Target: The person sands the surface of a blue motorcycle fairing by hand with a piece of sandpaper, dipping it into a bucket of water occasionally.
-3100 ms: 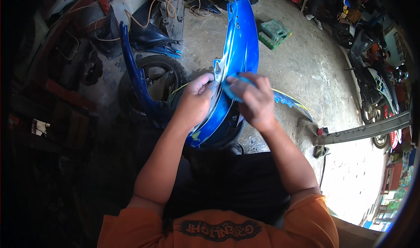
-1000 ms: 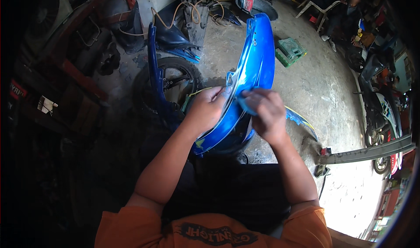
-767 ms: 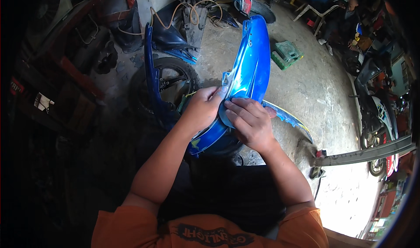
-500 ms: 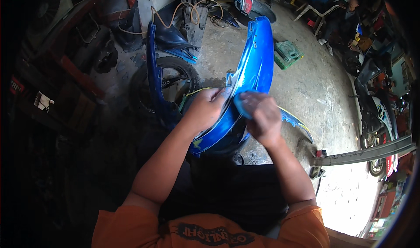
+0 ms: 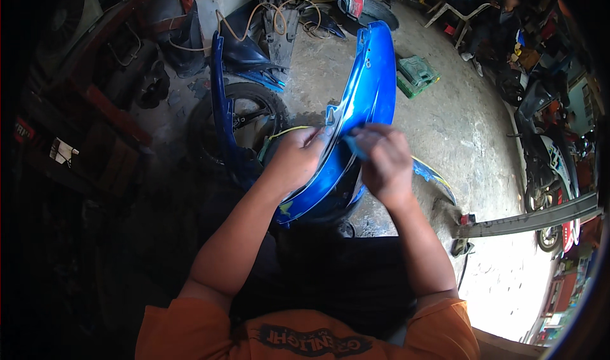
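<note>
A glossy blue curved motorcycle body panel (image 5: 376, 84) is held up in front of me, its narrow end pointing away and its broad lower part near my lap. On its inner left edge my left hand (image 5: 297, 160) is closed, thumb on top and fingers curled under the rim. My right hand (image 5: 386, 164), somewhat smeared by motion, presses a small light blue pad (image 5: 356, 148) against the panel's face near the middle. Most of the pad hides under the fingers; whether it is cloth or sponge I cannot tell. Another dark blue panel arm (image 5: 222, 106) rises to the left.
A wheel with a tyre (image 5: 257, 109) lies on the concrete floor behind the panels. A green case (image 5: 418, 75) sits to the right, beyond a blue piece with a yellow edge (image 5: 434, 177). A metal rail (image 5: 534, 219) and parked motorcycles (image 5: 553, 163) line the right side. A person (image 5: 499, 30) sits at the far right.
My right hand has shifted slightly right with the light blue pad, which now shows less beneath the fingers. My left hand keeps its hold on the panel's edge.
</note>
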The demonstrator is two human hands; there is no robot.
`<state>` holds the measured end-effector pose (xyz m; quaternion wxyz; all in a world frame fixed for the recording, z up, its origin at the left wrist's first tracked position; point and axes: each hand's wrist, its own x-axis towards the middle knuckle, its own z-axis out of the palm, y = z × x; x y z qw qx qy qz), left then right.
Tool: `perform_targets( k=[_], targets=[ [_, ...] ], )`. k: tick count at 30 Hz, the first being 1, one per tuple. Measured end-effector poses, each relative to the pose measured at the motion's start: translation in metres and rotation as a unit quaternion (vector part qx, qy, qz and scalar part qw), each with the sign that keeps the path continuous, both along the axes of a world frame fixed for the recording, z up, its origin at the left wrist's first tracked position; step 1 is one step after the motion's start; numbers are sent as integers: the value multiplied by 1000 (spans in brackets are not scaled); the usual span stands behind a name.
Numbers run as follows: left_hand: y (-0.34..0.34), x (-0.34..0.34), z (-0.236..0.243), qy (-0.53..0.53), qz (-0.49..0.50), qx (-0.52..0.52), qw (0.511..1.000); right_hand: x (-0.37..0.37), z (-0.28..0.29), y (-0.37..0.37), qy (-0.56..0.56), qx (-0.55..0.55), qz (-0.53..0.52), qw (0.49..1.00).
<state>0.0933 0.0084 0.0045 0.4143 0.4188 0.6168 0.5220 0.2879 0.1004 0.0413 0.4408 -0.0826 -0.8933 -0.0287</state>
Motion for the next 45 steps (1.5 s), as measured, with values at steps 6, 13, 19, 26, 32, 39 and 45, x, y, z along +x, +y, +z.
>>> perform_targets(
  k=[6, 13, 19, 26, 32, 39, 45],
  targets=[
    [2, 5, -1, -56, 25, 37, 997, -7, -11, -15, -44, -2, 28, 999],
    [0, 4, 4, 8, -4, -21, 1000, 1, -10, 4, 22, 10, -35, 999],
    [-1, -1, -4, -13, 25, 22, 999, -2, -5, 2, -7, 13, 8, 1000],
    [-1, 3, 2, -32, 12, 15, 999, -5, -10, -10, -33, 5, 18, 999],
    [-1, 8, 6, 31, -9, 64, 997, 11, -5, 24, 77, -9, -65, 995],
    [-5, 4, 9, -23, 4, 21, 1000, 2, -4, -5, -47, 23, 0, 999],
    [-3, 10, 11, -28, -5, 12, 1000, 7, -10, 2, 0, -16, -11, 1000]
  ],
)
